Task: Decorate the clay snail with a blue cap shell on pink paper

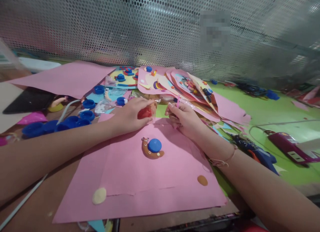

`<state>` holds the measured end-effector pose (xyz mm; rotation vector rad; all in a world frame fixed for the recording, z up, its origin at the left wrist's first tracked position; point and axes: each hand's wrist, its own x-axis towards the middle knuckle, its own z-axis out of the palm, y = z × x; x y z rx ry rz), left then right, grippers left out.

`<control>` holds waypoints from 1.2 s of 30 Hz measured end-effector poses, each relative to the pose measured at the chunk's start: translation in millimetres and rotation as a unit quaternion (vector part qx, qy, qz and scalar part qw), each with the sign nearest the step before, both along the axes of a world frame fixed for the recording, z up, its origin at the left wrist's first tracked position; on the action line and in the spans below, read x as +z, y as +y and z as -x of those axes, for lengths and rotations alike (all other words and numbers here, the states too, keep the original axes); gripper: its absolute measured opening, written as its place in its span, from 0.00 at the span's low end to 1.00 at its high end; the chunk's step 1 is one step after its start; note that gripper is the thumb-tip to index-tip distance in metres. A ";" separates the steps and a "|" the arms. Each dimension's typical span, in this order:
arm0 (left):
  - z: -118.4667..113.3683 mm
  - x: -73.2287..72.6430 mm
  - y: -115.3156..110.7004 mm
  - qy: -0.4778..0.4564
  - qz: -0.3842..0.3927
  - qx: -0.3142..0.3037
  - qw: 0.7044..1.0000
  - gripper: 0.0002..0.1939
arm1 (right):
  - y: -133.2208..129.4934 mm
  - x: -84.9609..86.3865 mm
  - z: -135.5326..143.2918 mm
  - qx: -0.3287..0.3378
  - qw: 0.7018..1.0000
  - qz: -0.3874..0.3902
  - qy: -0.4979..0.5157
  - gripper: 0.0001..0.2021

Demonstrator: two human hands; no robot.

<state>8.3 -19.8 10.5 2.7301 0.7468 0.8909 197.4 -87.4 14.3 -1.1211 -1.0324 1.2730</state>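
My left hand (133, 114) is closed around a lump of red clay in clear plastic wrap (145, 112). Across from it, my right hand (181, 116) pinches a thin pink stick (178, 101) that points upward. Both hands are over the far edge of a pink paper sheet (130, 175). On that sheet lies a clay snail with a brown body (150, 153) and a blue bottle-cap-like shell (154, 145). A cream clay disc (99, 195) sits near the sheet's left corner, and a brown disc (202, 180) near its right side.
Blue caps (71, 122) are grouped at the left, beside a black flat object (27, 100). Paper sheets with clay figures (172, 82) are piled at the back against a perforated metal panel (112, 29). A glue gun (257, 152) and a purple power strip (291, 145) lie at right.
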 end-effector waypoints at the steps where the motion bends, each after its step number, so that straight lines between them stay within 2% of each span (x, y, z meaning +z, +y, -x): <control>1: -0.1 0.9 -1.0 -0.010 -0.014 -0.007 1.000 0.22 | -0.1 -0.8 0.3 0.008 1.000 0.000 -0.001 0.18; 6: -2.3 13.4 -11.8 -0.057 -0.077 -0.063 0.993 0.09 | -3.5 -3.7 6.0 0.034 0.999 -0.014 -0.018 0.19; 11: -5.7 21.4 -23.7 -0.085 -0.062 -0.062 0.992 0.04 | -10.6 1.5 15.0 0.039 0.991 -0.075 -0.103 0.19; 17: -7.7 21.8 -26.2 -0.097 -0.027 -0.041 0.994 0.05 | -16.3 6.6 18.5 0.059 0.978 -0.115 -0.163 0.15; 24: -5.7 24.6 -27.9 -0.083 -0.032 -0.025 0.996 0.05 | -17.1 9.2 16.0 0.048 0.972 -0.127 -0.192 0.11; 30: -3.1 24.9 -24.5 -0.088 -0.054 -0.064 0.993 0.02 | -19.9 10.6 15.3 0.063 0.964 -0.165 -0.199 0.14; 36: -1.9 23.8 -19.3 -0.094 -0.081 -0.091 0.988 0.03 | -18.8 7.8 13.8 0.072 0.969 -0.156 -0.178 0.13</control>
